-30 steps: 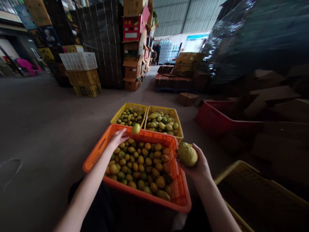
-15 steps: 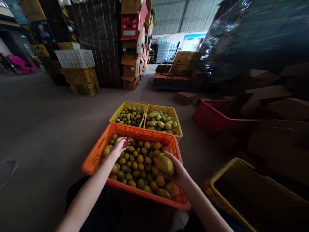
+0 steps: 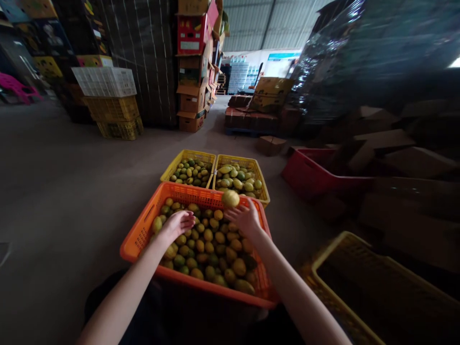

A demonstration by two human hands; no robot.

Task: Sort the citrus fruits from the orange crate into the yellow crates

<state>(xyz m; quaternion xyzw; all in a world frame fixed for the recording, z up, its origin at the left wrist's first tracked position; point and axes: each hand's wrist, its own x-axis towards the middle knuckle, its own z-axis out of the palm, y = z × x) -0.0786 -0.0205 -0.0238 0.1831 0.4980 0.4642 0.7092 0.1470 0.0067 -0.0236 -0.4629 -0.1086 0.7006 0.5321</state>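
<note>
A large orange crate [image 3: 140, 235] in front of me holds a layer of yellow, green and orange fruits [image 3: 208, 247], which look like mangoes. One yellow-green fruit [image 3: 230, 198] is in the air just past the fingertips of my right hand [image 3: 246, 218], in line with the crate's far rim. That hand is open, fingers spread, palm turned up and inward. Over the left part of the crate hovers my left hand [image 3: 178, 224], its fingers loosely bent and apart, with nothing visible in it.
Behind the orange crate stand two yellow crates of fruit, a left one [image 3: 168, 167] and a right one [image 3: 264, 184]. To the right are a red tub [image 3: 305, 175], loose cardboard [image 3: 388, 139] and another yellow crate [image 3: 334, 244]. Stacked crates [image 3: 113, 108] and cartons [image 3: 190, 103] rise farther back.
My right hand has swung forward and opened, letting go of the fruit it held, which is now in the air ahead of it. The left hand has shifted slightly towards me.
</note>
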